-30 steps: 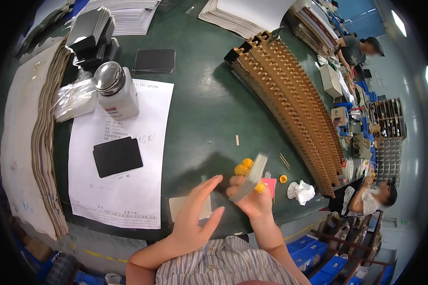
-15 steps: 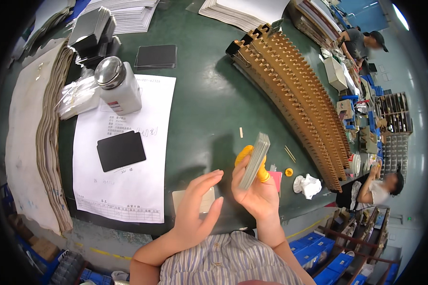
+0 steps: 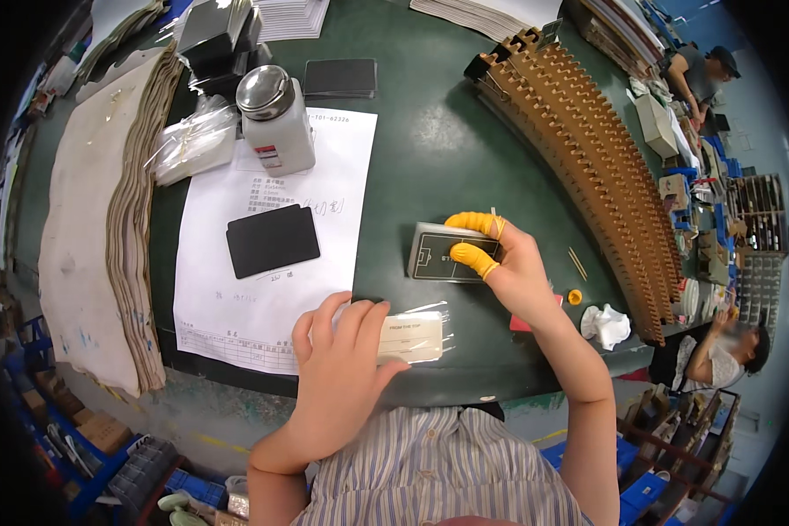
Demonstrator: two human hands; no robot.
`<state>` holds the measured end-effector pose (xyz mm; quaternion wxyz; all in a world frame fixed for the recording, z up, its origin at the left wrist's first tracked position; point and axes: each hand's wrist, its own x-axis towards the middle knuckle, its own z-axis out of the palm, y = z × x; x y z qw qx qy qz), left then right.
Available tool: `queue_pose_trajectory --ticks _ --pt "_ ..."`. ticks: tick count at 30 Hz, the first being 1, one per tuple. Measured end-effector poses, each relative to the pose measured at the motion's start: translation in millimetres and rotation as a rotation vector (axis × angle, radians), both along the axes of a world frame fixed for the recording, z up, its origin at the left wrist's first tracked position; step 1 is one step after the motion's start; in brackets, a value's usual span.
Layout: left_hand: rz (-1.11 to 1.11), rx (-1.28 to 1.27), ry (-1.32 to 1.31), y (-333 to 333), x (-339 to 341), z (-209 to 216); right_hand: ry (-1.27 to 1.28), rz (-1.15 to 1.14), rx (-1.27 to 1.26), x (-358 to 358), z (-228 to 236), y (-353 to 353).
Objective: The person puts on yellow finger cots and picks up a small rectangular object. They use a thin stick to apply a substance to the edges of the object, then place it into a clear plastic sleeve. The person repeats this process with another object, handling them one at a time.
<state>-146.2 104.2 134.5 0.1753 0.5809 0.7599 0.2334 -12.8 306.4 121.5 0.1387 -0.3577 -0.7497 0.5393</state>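
My right hand (image 3: pixel 515 267), with yellow finger cots on the thumb and a finger, grips a stack of cards (image 3: pixel 434 254). The top card is dark with pale line markings, and the stack sits low over the green table. My left hand (image 3: pixel 342 359) lies palm down at the near edge, fingers apart. Between its thumb and forefinger shows a cream card in a clear wrapper (image 3: pixel 416 337); whether they touch it I cannot tell. A black card (image 3: pixel 274 241) with notched corners rests on the printed paper sheet (image 3: pixel 210 307) to the left.
A white bottle with a metal top (image 3: pixel 276 123) stands on the sheet beside clear bags (image 3: pixel 200 140). Dark cards (image 3: pixel 340 77) lie behind. On the right are a long brown slotted rack (image 3: pixel 579 167), wooden sticks (image 3: pixel 579 263), a yellow cot (image 3: pixel 574 297) and crumpled tissue (image 3: pixel 605 326).
My right hand has turned the card stack from upright on edge to flat, dark face up, and lowered it. My left hand has turned palm down beside the wrapped cream card. The view has shifted.
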Motion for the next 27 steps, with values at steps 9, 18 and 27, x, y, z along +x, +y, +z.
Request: queue_pose_trajectory --ticks 9,18,27 --pt "0.005 0.069 -0.008 12 6 -3 -0.128 0.026 0.933 -6 -7 -7" --pt "0.172 0.205 -0.476 -7 24 -15 -0.044 0.146 0.241 59 22 -81" --pt "0.348 0.086 -1.416 -10 34 4 0.408 -0.319 -0.297 85 -7 -103"
